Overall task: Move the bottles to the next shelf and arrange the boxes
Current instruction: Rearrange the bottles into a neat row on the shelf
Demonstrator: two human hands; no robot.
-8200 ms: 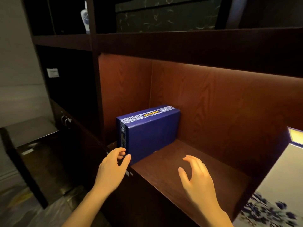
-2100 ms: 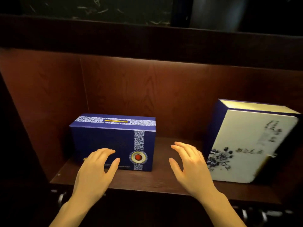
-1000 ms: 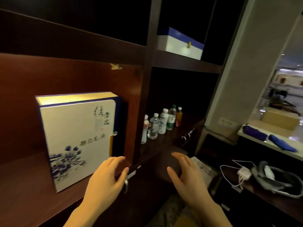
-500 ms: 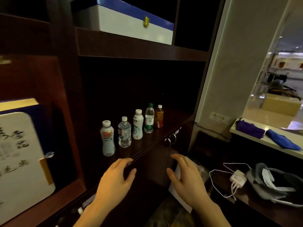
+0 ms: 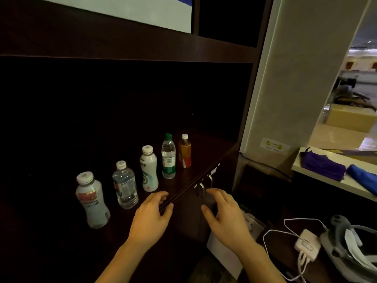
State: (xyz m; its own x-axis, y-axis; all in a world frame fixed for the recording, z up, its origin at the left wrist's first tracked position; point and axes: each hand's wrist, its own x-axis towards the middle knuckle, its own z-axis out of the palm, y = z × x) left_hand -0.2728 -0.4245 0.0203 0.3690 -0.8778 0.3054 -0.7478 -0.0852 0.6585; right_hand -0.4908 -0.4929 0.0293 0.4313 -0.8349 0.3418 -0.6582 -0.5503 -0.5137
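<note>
Several bottles stand upright in a diagonal row on a dark shelf [image 5: 206,156]: a white bottle with a red label [image 5: 92,200] nearest, a clear water bottle [image 5: 124,184], a white bottle [image 5: 149,168], a green-capped clear bottle [image 5: 168,156], and an orange drink bottle [image 5: 184,151] farthest. My left hand [image 5: 152,217] hovers open over the shelf's front edge, just right of the clear water bottle. In front of the cabinet doors my right hand [image 5: 225,217] is spread and holds nothing. A white and blue box [image 5: 142,11] sits on the shelf above.
Two metal door handles [image 5: 205,183] sit below the shelf edge. A wall pillar [image 5: 285,78] bounds the shelf on the right. A white counter [image 5: 326,176] holds purple and blue cloths [image 5: 323,166]. A white charger with cable [image 5: 305,245] and a headset [image 5: 350,248] lie low right.
My view has swung right from the lit shelf with the boxes to the bottle shelf and come closer. Both hands stay empty and have moved toward the shelf edge.
</note>
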